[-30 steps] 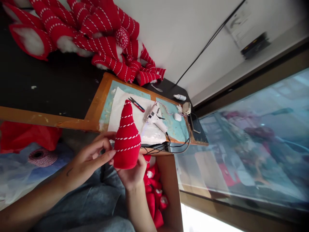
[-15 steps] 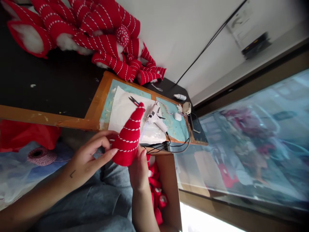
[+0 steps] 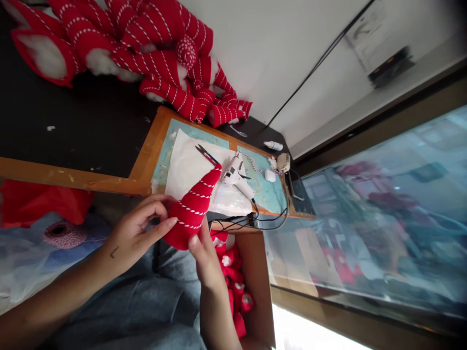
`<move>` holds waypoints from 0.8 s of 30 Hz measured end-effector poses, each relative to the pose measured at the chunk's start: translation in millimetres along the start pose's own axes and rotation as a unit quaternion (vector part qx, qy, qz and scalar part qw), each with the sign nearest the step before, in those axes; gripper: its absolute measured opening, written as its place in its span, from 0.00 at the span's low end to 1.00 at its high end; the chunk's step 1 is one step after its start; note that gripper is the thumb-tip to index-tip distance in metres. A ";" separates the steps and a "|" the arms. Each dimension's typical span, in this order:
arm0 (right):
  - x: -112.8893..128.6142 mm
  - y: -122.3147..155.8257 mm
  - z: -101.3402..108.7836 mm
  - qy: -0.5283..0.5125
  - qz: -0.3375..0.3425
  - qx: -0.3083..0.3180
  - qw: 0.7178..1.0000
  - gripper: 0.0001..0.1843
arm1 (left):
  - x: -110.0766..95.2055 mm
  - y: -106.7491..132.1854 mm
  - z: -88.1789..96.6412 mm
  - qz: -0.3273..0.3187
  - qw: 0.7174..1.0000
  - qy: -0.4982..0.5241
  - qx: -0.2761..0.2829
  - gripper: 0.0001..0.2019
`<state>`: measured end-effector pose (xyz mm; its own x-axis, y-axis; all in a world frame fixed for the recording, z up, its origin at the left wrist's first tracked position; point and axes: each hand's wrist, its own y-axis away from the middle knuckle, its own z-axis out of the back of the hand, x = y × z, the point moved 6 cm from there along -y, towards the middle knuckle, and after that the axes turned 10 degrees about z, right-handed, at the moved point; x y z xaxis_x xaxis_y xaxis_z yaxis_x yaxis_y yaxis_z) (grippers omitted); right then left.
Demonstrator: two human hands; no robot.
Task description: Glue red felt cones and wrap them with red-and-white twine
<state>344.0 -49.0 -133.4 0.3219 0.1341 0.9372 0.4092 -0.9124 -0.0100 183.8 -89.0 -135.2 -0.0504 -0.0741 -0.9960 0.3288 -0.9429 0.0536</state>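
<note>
felt cone [image 3: 191, 214] held between left hand [image 3: 136, 226] and right hand [image 3: 204, 257]

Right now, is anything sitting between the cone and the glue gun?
Nothing visible does. The cone, between your left hand and right hand, points its tip at the glue gun, with only white paper beneath.

Right hand [image 3: 206, 265]: fingers hidden behind the red stuffed cone [image 3: 189, 216].

I log strong white glare [image 3: 314, 333] along the bottom edge, blurred reflections across the window glass [image 3: 375, 228], a dim top-right corner, and wide-angle bowing toward the frame edges.
</note>
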 end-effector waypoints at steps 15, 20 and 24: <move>-23.2 -5.0 20.8 -0.130 -0.091 -0.052 0.986 0.31 | 17.9 -0.4 3.3 0.107 0.985 0.117 0.071 0.23; -13.5 -8.0 11.1 -0.149 -0.088 -0.048 0.984 0.28 | 8.2 0.8 -4.5 0.130 0.981 0.136 0.055 0.24; -4.8 -7.7 12.2 -0.142 -0.077 -0.038 0.986 0.23 | -1.3 -0.9 1.5 0.097 0.990 0.105 0.015 0.20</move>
<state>349.7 -37.9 -142.2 0.4922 0.3657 0.7899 0.4106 -0.8977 0.1598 182.2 -88.5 -133.9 0.2100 -0.1891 -0.9592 0.2841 -0.9270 0.2449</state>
